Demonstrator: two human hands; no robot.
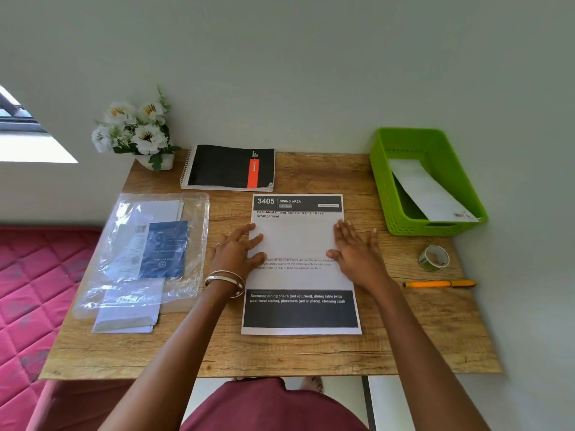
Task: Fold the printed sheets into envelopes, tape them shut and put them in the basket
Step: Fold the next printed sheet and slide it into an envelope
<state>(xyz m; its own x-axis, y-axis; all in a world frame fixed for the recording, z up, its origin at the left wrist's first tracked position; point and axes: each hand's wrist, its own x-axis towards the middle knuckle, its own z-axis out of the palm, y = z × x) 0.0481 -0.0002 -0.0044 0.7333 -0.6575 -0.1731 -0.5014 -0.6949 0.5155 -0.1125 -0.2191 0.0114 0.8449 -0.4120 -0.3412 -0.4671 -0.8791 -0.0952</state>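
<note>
A printed sheet (298, 244) headed "3405 DINING AREA" lies flat and unfolded in the middle of the wooden table (217, 353). My left hand (239, 253) rests on the sheet's left edge with fingers spread. My right hand (354, 247) lies flat on its right edge, fingers straight. A green basket (385, 194) stands at the back right with one folded white envelope (429, 191) inside. A roll of clear tape (434, 258) sits to the right of the sheet.
An orange pen (440, 284) lies near the tape. A clear plastic sleeve with papers (146, 250) covers the table's left side. A black spiral notebook (230, 168) and a pot of white flowers (137, 132) stand at the back. A pink mattress (34, 275) is on the left.
</note>
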